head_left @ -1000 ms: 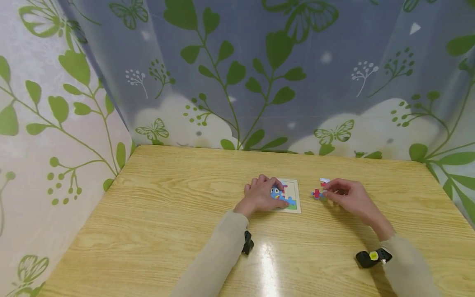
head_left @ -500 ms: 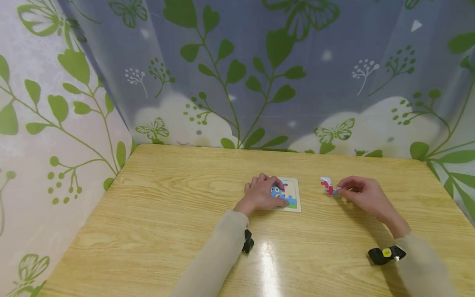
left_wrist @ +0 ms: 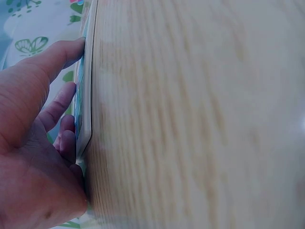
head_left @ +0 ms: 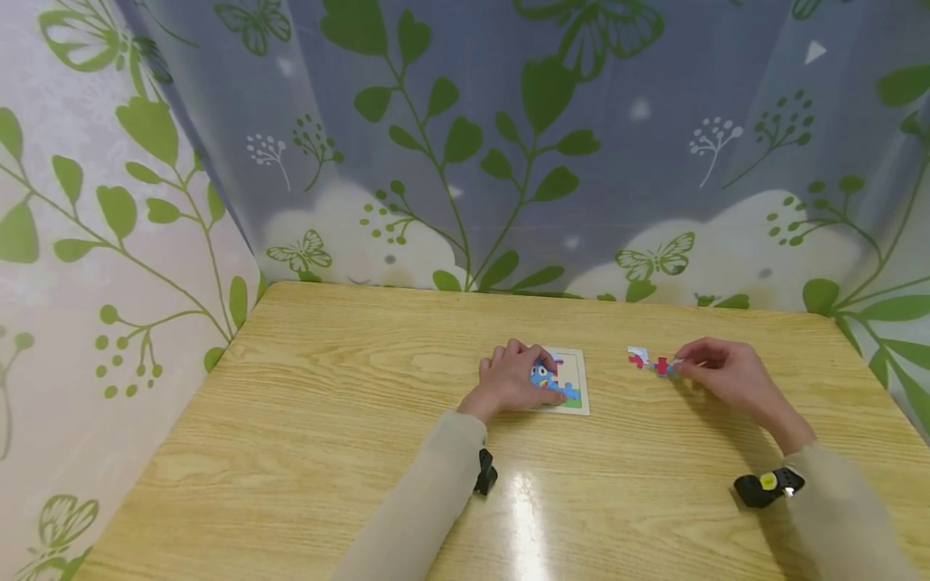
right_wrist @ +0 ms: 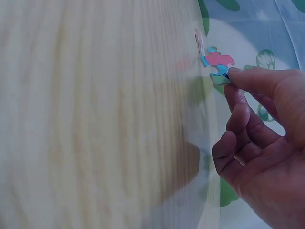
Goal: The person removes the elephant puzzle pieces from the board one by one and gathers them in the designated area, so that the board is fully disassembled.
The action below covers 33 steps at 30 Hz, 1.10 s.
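Note:
A small jigsaw board [head_left: 584,395] with a pale frame lies on the table, with a blue cartoon face and green pieces in its left and lower parts. My left hand [head_left: 511,381] rests on its left side, covering part of it. In the left wrist view the thumb [left_wrist: 64,50] presses on the board's face [left_wrist: 82,95]. To the right, my right hand [head_left: 730,375] pinches a red, blue and green puzzle piece [right_wrist: 220,61] between thumb and index finger, its other fingers loosely curled. Just left of it lies a white and red puzzle piece [head_left: 637,357].
The wood-grain table [head_left: 327,420] reaches back to a curtain [head_left: 479,161] printed with leaves and butterflies. Similar fabric hangs at both sides. Black straps with cameras [head_left: 768,486] sit on the wrists.
My right hand has moved to the right and slightly back with the red and blue puzzle piece, away from the board. My left hand and the board have stayed put.

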Tool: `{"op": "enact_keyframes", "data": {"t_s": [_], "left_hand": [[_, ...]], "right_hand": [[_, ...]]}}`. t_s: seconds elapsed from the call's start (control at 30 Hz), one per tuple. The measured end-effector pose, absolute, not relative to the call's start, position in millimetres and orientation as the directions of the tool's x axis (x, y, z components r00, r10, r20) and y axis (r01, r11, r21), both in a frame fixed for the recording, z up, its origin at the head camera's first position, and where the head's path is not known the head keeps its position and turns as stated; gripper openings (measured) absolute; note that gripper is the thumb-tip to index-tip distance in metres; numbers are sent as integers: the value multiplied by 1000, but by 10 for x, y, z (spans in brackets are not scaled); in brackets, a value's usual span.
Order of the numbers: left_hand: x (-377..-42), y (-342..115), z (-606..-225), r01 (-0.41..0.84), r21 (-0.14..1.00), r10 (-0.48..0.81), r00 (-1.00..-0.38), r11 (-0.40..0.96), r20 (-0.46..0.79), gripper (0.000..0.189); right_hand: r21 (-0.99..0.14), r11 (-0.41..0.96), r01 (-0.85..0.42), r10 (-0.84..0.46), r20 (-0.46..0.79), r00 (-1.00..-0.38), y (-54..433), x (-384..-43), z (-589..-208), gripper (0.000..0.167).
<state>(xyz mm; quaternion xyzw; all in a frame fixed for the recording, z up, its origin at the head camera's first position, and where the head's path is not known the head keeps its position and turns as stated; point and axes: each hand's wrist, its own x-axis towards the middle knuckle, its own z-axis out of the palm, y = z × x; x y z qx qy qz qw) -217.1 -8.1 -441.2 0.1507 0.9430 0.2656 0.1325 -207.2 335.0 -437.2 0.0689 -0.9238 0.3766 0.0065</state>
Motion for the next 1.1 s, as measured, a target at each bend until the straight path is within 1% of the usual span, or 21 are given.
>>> {"op": "enact_keyframes", "data": {"t_s": [0.3,0.6,1.1], "left_hand": [[-2176,-82,-4422,212,550,357,-919,808,-171,37],[-2169,-80,-4398,210,536,349,-921,818,-172,38],[-2171,-86,-4409,203,543,350,-919,815,-181,35]], "right_hand": [[-674,727,-128,-114,64,-991,3421,-2177,-4387,24],[-615,779,-125,-108,65,-992,3517,-2269,-4442,30],[-587,804,-96,-65,73,-995,3498,-2284,-4475,35]]}}
